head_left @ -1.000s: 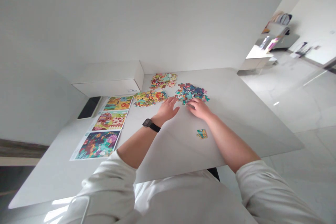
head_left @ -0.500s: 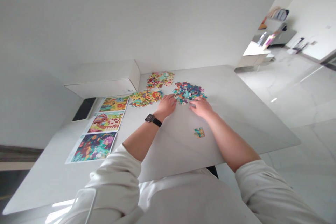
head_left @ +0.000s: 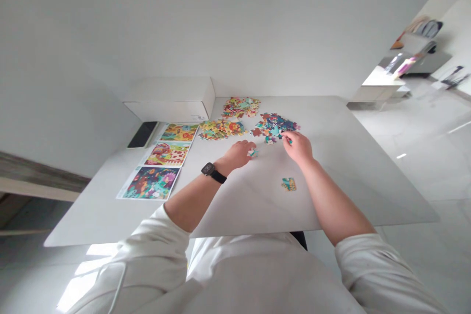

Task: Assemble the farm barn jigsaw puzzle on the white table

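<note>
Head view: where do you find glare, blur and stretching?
Head view: glare bleaches patches of floor at lower left; head view: the counter at far right looks blurred; head view: the right corner of the table appears pulled outward, perhaps by a wide lens; head view: the puzzle piece at the left hand is too soft to read its print.

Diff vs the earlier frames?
Left hand has drawn back from the blue pile, toward the person; a puzzle piece now shows at its fingertips, grip unclear. Right hand remains at the pile's near edge. View shifted too. Same places on the table: loose chunk, picture sheets, white box.
</note>
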Action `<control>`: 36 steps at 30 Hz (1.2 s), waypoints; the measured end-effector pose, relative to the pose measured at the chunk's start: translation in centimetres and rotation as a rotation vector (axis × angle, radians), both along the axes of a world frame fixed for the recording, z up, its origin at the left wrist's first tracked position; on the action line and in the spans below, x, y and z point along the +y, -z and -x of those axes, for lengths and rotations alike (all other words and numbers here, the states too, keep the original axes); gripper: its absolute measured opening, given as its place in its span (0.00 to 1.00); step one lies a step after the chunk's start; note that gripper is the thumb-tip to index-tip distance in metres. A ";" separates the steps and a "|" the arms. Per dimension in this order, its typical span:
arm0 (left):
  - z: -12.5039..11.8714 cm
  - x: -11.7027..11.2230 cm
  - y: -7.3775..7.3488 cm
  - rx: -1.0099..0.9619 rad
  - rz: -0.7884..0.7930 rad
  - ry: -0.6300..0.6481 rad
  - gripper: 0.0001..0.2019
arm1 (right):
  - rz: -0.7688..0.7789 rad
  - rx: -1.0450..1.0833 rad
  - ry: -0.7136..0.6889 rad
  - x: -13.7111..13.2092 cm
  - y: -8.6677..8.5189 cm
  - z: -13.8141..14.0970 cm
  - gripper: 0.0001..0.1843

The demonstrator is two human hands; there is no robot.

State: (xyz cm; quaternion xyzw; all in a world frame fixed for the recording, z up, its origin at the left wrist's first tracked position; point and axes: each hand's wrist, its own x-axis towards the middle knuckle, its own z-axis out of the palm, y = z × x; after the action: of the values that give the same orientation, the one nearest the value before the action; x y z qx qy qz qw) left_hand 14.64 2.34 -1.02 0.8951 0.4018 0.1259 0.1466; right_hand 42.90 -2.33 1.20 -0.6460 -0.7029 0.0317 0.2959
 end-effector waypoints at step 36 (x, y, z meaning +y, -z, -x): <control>0.1 -6.5 -0.3 -1.171 0.676 -0.270 0.30 | 0.340 0.610 -0.436 -2.8 2.7 6.4 0.23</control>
State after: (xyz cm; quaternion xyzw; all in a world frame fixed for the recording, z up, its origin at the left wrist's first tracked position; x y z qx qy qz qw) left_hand 14.56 -4.20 -0.73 0.5270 0.3816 0.4734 0.5937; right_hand 36.54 -5.15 -1.48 -0.4828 -0.6881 0.3993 0.3660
